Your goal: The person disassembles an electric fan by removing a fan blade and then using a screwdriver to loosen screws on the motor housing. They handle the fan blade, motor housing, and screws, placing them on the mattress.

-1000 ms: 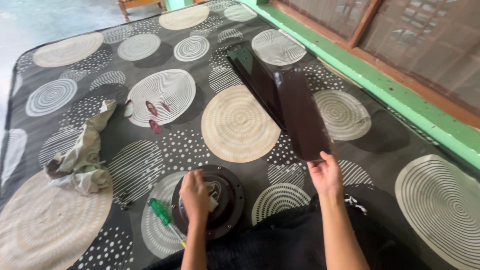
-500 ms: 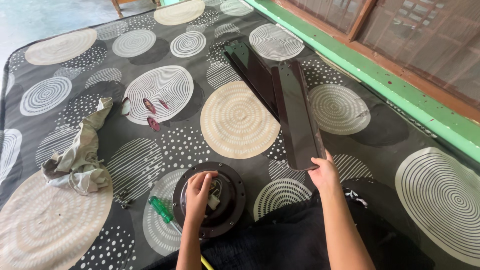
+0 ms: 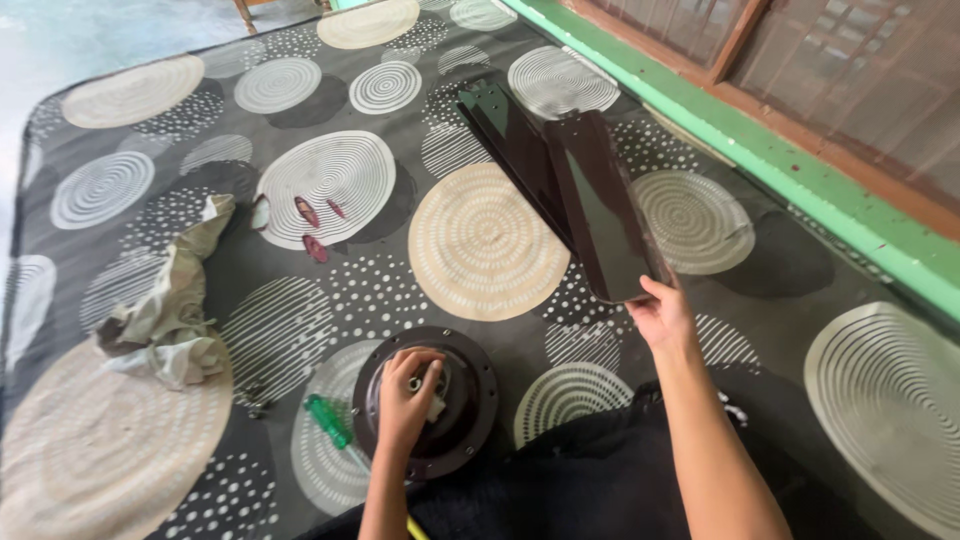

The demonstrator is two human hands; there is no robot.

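A patterned mat (image 3: 470, 240) with pale circles covers the floor, and everything lies on it. Largest of the loose parts are the dark brown fan blades (image 3: 560, 180), stacked slantwise near the green sill (image 3: 800, 170). The top blade (image 3: 605, 215) is lifted at its near end, where the right hand (image 3: 660, 320) grips it with fingers curled round the edge. Nearer the person sits the round fan motor (image 3: 435, 400), dark and dish-shaped, flat on the mat. The left hand (image 3: 405, 400) rests on top of it, fingers bent down onto the centre hub; whether it pinches a small part there I cannot tell.

No blade is joined to the motor, so the work looks to be at an early stage: the blades lie apart from the motor, and only one of them is in hand.

A crumpled grey rag (image 3: 165, 310) lies to the left. A green-handled screwdriver (image 3: 335, 430) lies just beside the motor, untouched. A few small reddish pieces (image 3: 310, 225) sit on a pale circle farther off, and some dark screws (image 3: 258, 403) lie between rag and screwdriver.
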